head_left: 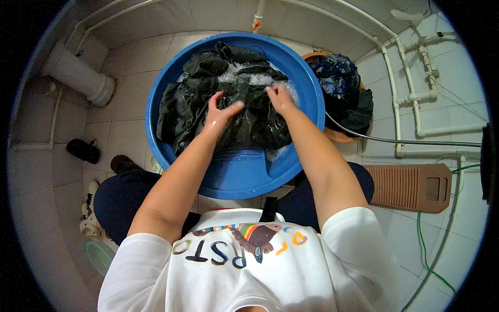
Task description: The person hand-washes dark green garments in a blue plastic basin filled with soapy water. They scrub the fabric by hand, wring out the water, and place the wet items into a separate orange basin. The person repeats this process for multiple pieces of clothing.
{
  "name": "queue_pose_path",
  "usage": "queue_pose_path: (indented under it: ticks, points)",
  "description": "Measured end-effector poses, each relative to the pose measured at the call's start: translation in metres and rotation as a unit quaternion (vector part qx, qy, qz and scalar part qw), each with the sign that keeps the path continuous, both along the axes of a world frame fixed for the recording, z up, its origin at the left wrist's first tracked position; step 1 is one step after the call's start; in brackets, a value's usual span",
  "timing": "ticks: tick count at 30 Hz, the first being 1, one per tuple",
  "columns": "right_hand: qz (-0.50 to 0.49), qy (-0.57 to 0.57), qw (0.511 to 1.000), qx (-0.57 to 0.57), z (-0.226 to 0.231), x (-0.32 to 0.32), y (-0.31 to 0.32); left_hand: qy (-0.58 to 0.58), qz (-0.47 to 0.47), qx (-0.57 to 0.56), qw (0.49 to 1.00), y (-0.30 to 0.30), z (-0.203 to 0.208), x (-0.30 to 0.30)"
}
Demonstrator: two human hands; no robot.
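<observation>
Dark, soaked clothing (195, 106) fills most of a large round blue tub (234, 184), with white suds between its folds. My left hand (221, 112) is over the middle of the clothing, its thumb stretched apart from the fingers; it looks wet and slightly blurred. Closer to the tub's right side, my right hand (281, 100) has its fingers curled at the edge of the dark cloth, seemingly pinching a fold. Its fingertips are partly hidden. The tub's ridged blue washboard part (238, 162) shows on the side nearest me, below the cloth.
Right of the tub, an orange-brown basin (338, 136) holds more dark clothes (335, 78). A grey hose (410, 141) runs rightward from the tub's rim. A brown washboard (408, 187) lies at right, near white wall pipes (393, 78). Shoes (89, 226) sit at left.
</observation>
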State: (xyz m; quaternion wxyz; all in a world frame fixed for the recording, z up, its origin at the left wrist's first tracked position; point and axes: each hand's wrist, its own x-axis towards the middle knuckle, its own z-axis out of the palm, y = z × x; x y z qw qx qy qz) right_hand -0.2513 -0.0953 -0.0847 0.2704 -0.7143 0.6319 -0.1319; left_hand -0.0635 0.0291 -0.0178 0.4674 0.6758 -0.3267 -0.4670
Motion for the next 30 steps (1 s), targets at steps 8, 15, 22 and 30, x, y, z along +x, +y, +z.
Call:
queue_pose_path:
  ticks: [8, 15, 22, 30]
  points:
    - [0.013, 0.092, 0.994, 0.059, -0.003, 0.005, 0.008, 0.010, -0.045, 0.020, 0.999, -0.008, -0.009, 0.014]
    - [0.227, -0.208, 0.928, -0.210, 0.088, 0.085, 0.079, 0.429, 0.041, -0.017, 0.902, -0.011, 0.008, 0.019]
    - [0.277, -0.206, 0.892, -0.292, 0.095, 0.108, 0.115, 0.211, -0.071, -0.063, 0.973, -0.006, -0.050, 0.018]
    - [0.192, -0.196, 0.941, -0.197, 0.088, 0.112, 0.108, 0.263, 0.041, -0.032, 0.963, -0.001, -0.090, 0.012]
